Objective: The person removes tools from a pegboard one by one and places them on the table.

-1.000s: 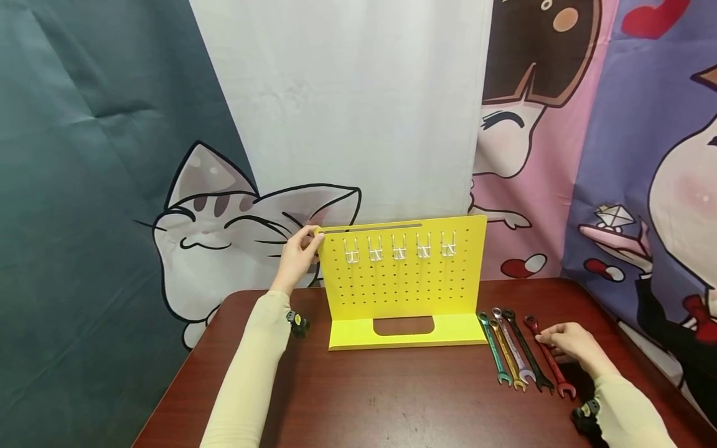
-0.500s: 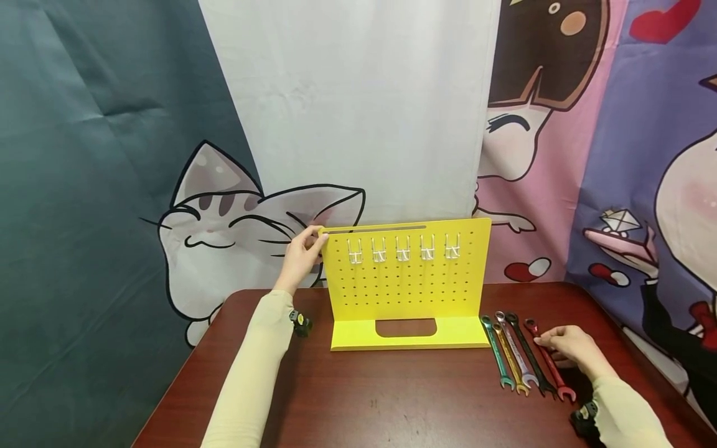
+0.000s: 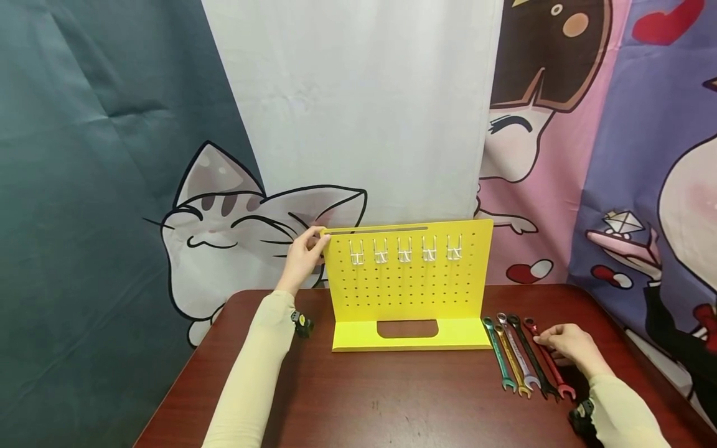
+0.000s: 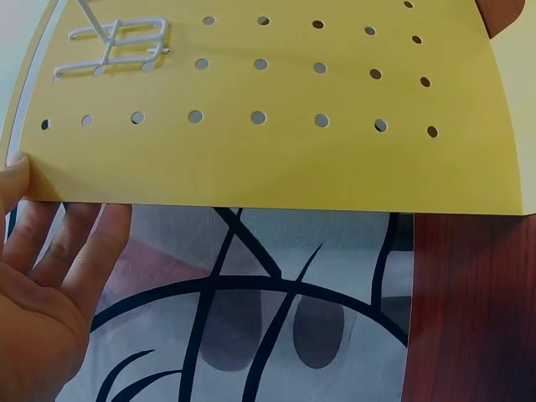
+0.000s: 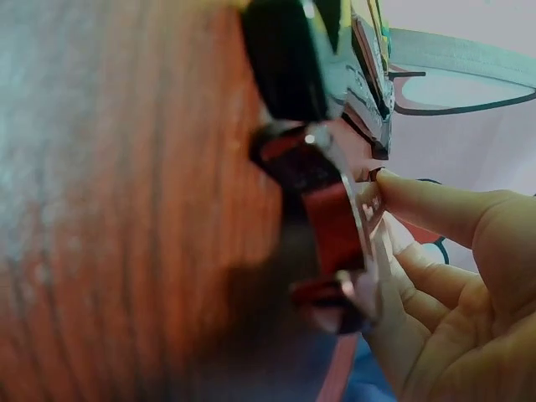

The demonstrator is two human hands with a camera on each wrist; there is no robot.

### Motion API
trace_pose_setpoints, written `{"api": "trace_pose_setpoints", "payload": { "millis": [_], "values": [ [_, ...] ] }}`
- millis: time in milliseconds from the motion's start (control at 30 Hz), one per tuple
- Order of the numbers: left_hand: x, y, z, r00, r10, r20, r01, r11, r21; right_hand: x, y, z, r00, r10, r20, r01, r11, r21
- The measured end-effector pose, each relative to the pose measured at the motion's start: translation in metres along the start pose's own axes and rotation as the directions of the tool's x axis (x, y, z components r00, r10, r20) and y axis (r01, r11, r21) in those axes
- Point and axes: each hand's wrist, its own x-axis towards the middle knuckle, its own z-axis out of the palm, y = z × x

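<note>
A yellow pegboard (image 3: 406, 283) stands upright on its foot, with several silver wire hooks (image 3: 405, 250) in a row near its top. My left hand (image 3: 301, 260) grips its upper left corner; the left wrist view shows the thumb (image 4: 12, 180) on the front face and the other fingers past the edge. To the right of the board, my right hand (image 3: 574, 350) pinches the red combination wrench (image 3: 554, 367) along its upper shaft. Beside that wrench lie a black wrench (image 3: 532, 354), a silver wrench (image 3: 522, 353), a gold wrench (image 3: 512, 361) and a green wrench (image 3: 500, 356).
The dark reddish-brown wooden table (image 3: 381, 398) carries the board and wrenches. Right behind it hangs a printed cloth backdrop (image 3: 358, 112) with cartoon figures. Black cameras sit at the left wrist (image 3: 302, 324) and right wrist (image 3: 582, 418).
The head view has shifted slightly, so the scene sits a little further right and lower. Both hands keep their holds on the pegboard and the red wrench.
</note>
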Motion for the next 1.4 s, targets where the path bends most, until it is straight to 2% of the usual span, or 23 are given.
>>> {"api": "trace_pose_setpoints", "payload": {
  "millis": [267, 533, 1033, 1133, 1400],
  "values": [
    [0.0018, -0.0012, -0.0001, 1.000, -0.009, 0.004, 0.009, 1.000, 0.010, 0.0003, -0.0025, 0.0001, 1.000, 0.008, 0.012, -0.008, 1.000, -0.017],
    [0.0003, -0.0005, -0.0001, 1.000, -0.021, 0.010, 0.021, 1.000, -0.020, 0.0017, -0.0040, 0.0013, 1.000, 0.005, -0.008, -0.005, 1.000, -0.026],
    [-0.0002, -0.0019, 0.0003, 1.000, -0.016, 0.002, 0.016, 1.000, -0.006, 0.0006, -0.0080, 0.0039, 0.999, 0.014, -0.034, -0.015, 0.999, -0.043],
    [-0.0029, 0.0034, -0.0003, 1.000, -0.030, 0.009, 0.030, 1.000, 0.000, 0.0007, -0.0077, 0.0043, 0.999, 0.017, -0.038, -0.019, 0.999, -0.040],
    [-0.0002, -0.0017, -0.0007, 1.000, -0.017, 0.007, 0.017, 1.000, 0.008, 0.0015, -0.0062, 0.0047, 0.999, 0.015, -0.039, -0.016, 0.999, -0.038]
  ]
}}
